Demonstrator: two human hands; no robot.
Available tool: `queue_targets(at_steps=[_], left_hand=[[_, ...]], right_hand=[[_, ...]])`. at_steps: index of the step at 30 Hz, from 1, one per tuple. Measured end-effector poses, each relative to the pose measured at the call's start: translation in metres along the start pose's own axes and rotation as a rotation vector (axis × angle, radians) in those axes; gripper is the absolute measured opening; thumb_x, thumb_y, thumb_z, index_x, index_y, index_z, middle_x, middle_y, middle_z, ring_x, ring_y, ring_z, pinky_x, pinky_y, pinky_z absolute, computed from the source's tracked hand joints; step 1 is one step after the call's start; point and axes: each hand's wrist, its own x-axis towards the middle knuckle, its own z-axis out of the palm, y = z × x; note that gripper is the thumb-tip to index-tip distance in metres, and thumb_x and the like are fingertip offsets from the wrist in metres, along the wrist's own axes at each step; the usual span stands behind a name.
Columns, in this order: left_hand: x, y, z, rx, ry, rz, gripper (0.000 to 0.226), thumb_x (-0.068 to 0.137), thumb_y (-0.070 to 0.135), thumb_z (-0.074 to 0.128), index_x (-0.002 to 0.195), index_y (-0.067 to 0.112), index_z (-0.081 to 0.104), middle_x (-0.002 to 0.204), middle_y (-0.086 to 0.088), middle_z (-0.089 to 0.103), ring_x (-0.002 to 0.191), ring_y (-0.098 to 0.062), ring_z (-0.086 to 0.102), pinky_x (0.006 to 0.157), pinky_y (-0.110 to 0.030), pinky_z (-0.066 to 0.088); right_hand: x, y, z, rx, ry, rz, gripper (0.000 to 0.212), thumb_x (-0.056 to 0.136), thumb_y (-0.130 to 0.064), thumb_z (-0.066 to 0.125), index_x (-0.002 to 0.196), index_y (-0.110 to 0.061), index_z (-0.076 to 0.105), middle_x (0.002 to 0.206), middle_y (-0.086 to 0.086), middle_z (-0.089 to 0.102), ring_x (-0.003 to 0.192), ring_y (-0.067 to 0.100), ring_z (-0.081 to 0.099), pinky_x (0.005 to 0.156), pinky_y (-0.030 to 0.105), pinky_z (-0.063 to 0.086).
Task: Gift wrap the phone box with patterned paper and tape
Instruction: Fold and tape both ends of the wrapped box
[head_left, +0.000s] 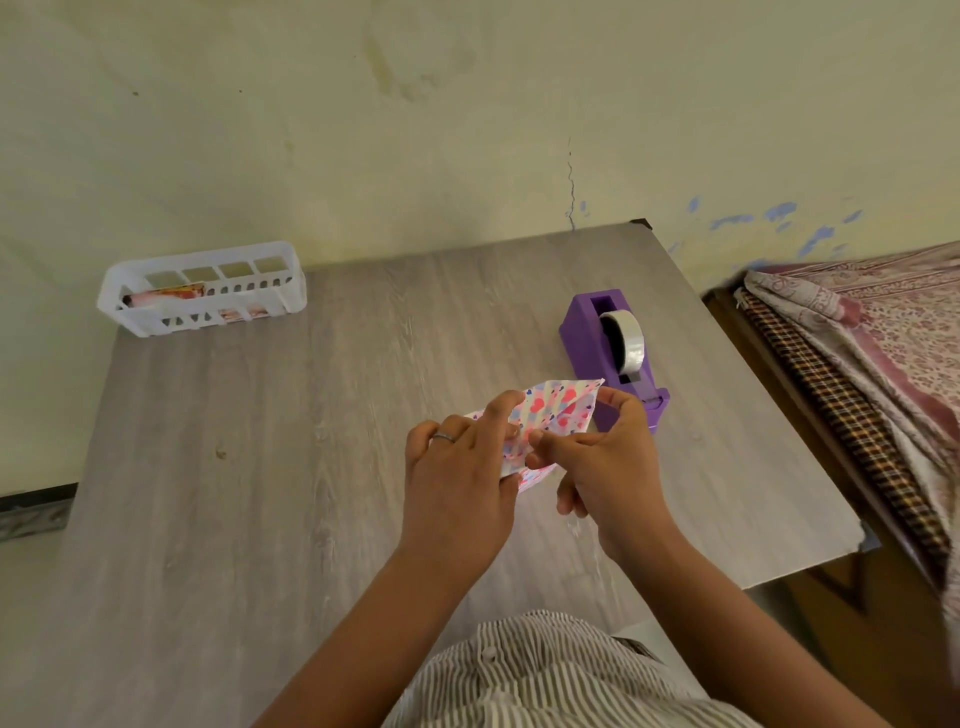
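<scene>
A phone box covered in white paper with pink and purple hearts (558, 410) is held up above the grey wooden table (260, 467). My left hand (457, 478) grips its near left side, a ring on one finger. My right hand (608, 467) pinches a pointed flap of the paper at the box's right end, thumb pressing on the front. Most of the box is hidden behind both hands. A purple tape dispenser (597, 338) with a roll of clear tape (626, 343) stands just beyond the box, to the right.
A white slotted plastic basket (202, 288) with patterned paper inside sits at the table's far left corner, against the wall. A bed with patterned cloth (883, 353) lies beyond the table's right edge.
</scene>
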Motion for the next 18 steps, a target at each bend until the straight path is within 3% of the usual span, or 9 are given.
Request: queue_targets(at_steps=[6,12,15,18], left_hand=[[-0.002,0.001,0.002,-0.027,0.07,0.068,0.071,0.062,0.024,0.083,0.122,0.024,0.045,0.097,0.007,0.069,0.084,-0.019,0.064,0.087,-0.026,0.029],[-0.008,0.0,0.007,0.025,0.102,0.136,0.043,0.068,0.022,0.08,0.108,0.024,0.065,0.099,0.004,0.065,0.091,-0.02,0.059,0.088,-0.028,0.032],[-0.008,-0.001,0.007,0.026,0.105,0.137,0.039,0.069,0.023,0.079,0.106,0.024,0.069,0.102,0.004,0.065,0.093,-0.02,0.059,0.088,-0.03,0.032],[-0.007,-0.001,0.007,0.035,0.087,0.13,0.038,0.07,0.024,0.079,0.107,0.026,0.07,0.102,0.005,0.064,0.092,-0.02,0.059,0.088,-0.031,0.032]], right_hand=[[0.004,0.009,-0.001,-0.124,0.053,0.04,0.062,0.076,-0.012,0.077,0.122,-0.02,0.036,0.079,0.009,0.071,0.032,0.007,0.051,0.034,0.023,0.039],[0.003,0.013,0.001,-0.18,0.09,0.053,0.061,0.076,-0.023,0.077,0.121,-0.02,0.036,0.083,0.007,0.069,0.036,0.006,0.053,0.036,0.022,0.04],[0.0,0.012,-0.003,-0.074,0.078,0.205,0.062,0.075,-0.013,0.078,0.121,-0.019,0.037,0.072,0.006,0.069,0.033,0.009,0.046,0.037,0.023,0.035],[-0.001,0.011,-0.012,0.031,0.031,0.325,0.06,0.072,-0.007,0.079,0.119,-0.013,0.042,0.079,0.015,0.07,0.036,0.013,0.041,0.04,0.024,0.032]])
